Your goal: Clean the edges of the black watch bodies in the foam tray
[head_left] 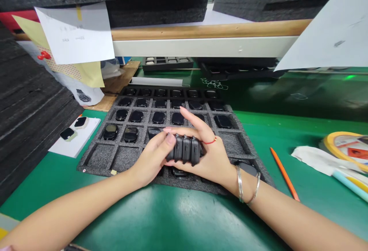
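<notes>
A row of several black smartwatch cases (186, 149), stood on edge face to face, is held between both hands above a grey foam tray. My right hand (211, 153) cradles the row from the right, its index finger stretched forward. From the left, my left hand (153, 155) presses its thumb on the leftmost case with its fingers behind. Beneath them lies the compartmented foam tray (99, 157), with dark square watch cases such as this watch case (130, 134) in many pockets. The hands hide several pockets in the near rows.
Two watches on a white box (66, 143) stand left of the tray. To the right lie an orange pen (284, 174), a yellow tape roll (345, 147) and a light-blue stick (350, 186). Overhead, a shelf edge (201, 46) crosses the view with hanging papers and foam trays.
</notes>
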`<state>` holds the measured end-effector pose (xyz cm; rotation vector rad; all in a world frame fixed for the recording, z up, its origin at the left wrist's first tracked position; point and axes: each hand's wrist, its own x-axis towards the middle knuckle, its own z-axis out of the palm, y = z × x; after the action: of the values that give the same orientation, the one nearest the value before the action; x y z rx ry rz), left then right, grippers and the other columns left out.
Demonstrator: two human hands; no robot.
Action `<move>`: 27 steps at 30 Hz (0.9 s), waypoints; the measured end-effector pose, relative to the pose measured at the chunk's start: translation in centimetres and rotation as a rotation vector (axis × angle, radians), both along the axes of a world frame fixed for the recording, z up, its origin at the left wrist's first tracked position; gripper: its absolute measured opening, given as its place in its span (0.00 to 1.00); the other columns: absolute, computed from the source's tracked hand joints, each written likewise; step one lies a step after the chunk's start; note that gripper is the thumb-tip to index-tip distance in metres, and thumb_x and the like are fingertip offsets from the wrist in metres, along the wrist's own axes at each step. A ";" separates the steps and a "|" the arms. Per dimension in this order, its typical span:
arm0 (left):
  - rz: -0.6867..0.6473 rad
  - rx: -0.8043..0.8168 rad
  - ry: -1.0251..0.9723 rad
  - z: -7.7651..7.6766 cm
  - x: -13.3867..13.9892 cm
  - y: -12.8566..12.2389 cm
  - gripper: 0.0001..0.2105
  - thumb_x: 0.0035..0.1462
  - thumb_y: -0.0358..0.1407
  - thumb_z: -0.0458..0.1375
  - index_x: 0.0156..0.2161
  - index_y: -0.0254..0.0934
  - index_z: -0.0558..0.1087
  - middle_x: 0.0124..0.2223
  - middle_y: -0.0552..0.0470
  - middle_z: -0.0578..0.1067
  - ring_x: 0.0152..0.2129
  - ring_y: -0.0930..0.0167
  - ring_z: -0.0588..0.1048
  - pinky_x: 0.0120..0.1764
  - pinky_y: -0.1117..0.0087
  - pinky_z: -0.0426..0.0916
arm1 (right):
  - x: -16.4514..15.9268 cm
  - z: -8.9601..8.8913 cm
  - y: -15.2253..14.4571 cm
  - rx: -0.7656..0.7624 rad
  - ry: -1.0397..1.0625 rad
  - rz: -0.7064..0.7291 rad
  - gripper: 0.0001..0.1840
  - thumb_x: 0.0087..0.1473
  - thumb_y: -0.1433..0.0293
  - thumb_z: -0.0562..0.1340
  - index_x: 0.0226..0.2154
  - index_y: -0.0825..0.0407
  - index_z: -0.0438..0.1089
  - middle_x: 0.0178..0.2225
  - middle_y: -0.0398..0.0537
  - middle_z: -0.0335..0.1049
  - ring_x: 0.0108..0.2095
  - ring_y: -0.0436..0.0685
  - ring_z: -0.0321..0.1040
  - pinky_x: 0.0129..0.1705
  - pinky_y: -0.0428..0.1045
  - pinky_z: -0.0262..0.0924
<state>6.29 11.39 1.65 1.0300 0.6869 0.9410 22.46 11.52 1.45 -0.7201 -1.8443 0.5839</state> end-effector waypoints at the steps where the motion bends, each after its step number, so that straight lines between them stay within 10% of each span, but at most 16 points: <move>1: -0.002 0.025 0.033 0.0 -0.1 0.1 0.27 0.52 0.54 0.68 0.47 0.34 0.73 0.42 0.47 0.76 0.41 0.64 0.75 0.40 0.68 0.70 | 0.0 0.0 0.0 -0.007 -0.010 -0.010 0.56 0.47 0.74 0.74 0.70 0.43 0.46 0.51 0.42 0.75 0.52 0.56 0.73 0.56 0.48 0.68; 12: -0.113 0.128 0.171 0.5 -0.6 0.1 0.26 0.48 0.33 0.73 0.50 0.36 0.67 0.48 0.47 0.75 0.47 0.63 0.75 0.50 0.62 0.70 | 0.5 -0.1 0.2 -0.129 0.011 0.064 0.51 0.50 0.73 0.71 0.70 0.46 0.48 0.50 0.40 0.77 0.56 0.55 0.70 0.66 0.50 0.57; 27: 0.102 0.301 0.656 0.2 -1.7 0.8 0.32 0.36 0.45 0.75 0.47 0.36 0.71 0.47 0.42 0.78 0.47 0.49 0.76 0.52 0.49 0.72 | 0.4 0.1 -0.1 0.041 -0.196 0.088 0.56 0.52 0.73 0.68 0.71 0.55 0.34 0.59 0.54 0.67 0.62 0.57 0.61 0.66 0.51 0.54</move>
<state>4.63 12.18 1.85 1.6112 1.1698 0.8033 22.82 11.43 1.56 -0.6917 -2.0720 0.5458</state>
